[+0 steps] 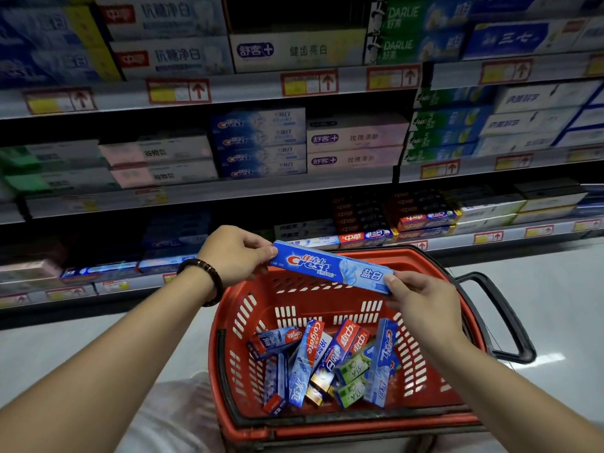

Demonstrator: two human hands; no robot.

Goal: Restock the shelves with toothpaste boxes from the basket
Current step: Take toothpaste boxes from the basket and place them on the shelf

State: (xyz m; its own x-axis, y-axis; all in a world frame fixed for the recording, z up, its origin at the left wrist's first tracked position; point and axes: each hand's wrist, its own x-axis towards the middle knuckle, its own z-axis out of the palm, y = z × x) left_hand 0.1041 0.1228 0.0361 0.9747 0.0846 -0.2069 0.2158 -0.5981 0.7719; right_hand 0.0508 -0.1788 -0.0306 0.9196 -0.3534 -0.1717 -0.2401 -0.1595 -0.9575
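A blue Crest toothpaste box (331,266) is held level above the red basket (225,325), tilted down to the right. My left hand (235,253) pinches its left end and my right hand (421,302) grips its right end. Inside the basket lie several more toothpaste boxes (327,358): Colgate, Crest, red and green ones, jumbled on the bottom. Shelves (209,93) stacked with toothpaste boxes fill the view ahead; a row of matching Crest boxes (258,142) sits on the middle shelf.
The basket's black handle (500,315) sticks out to the right. A dark gap (294,14) shows on the top shelf above a white box. Light floor lies between the basket and the bottom shelf. Price tags line the shelf edges.
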